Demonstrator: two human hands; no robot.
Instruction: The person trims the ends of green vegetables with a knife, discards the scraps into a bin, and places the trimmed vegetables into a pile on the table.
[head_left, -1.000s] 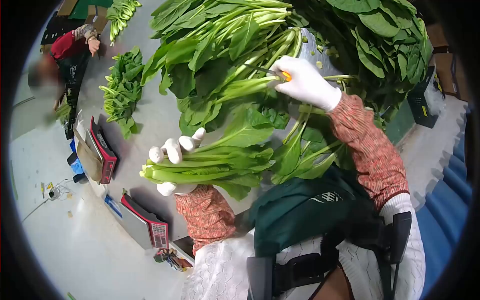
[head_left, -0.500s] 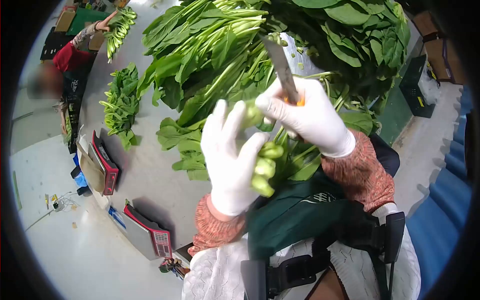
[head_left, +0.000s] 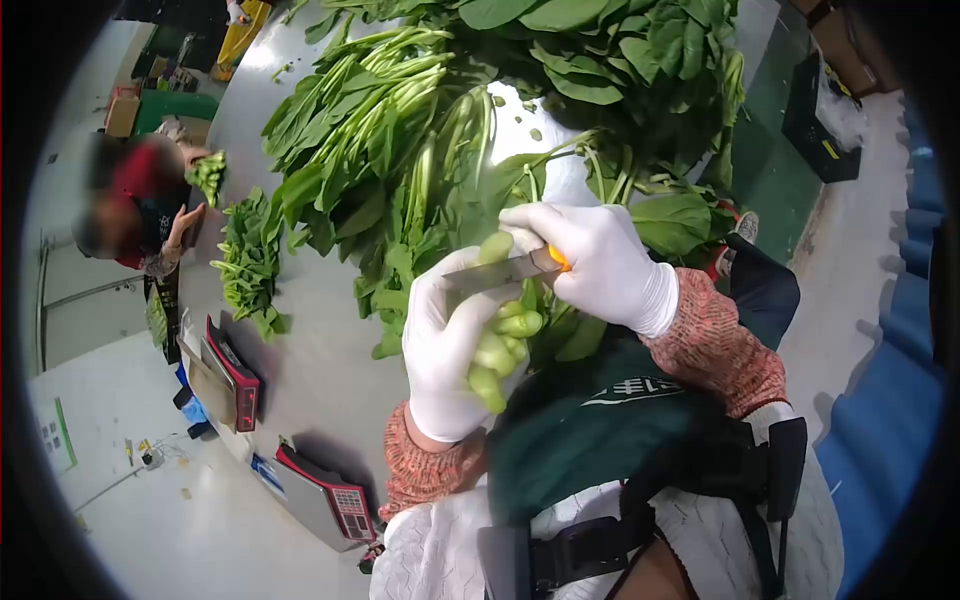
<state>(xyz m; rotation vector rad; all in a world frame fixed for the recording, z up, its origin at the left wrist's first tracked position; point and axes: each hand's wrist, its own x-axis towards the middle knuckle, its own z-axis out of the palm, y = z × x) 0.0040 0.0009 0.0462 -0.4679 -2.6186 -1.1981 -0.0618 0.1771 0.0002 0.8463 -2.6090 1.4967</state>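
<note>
My left hand (head_left: 445,345), in a white glove, is closed around several thick pale-green stems (head_left: 493,365) at the centre of the head view. My right hand (head_left: 605,262), also gloved, grips a knife (head_left: 500,275) by its orange handle. The blade points left and lies across a stem end, between the thumb and fingers of my left hand. Leaves of the held greens hang beyond the hands, partly hidden by them. A large pile of leafy greens (head_left: 370,130) lies on the table just past both hands.
On the grey table (head_left: 325,300) are a small heap of greens (head_left: 250,260) and two red scales (head_left: 232,370), (head_left: 325,490) at the left. A co-worker (head_left: 145,205) stands at the far left, holding greens. A black crate (head_left: 822,120) is on the floor at right.
The knife has swung down from upright to nearly level, across the stems. My left hand has closed more around them. The view has shifted, and the co-worker's arms are now lower and nearer together.
</note>
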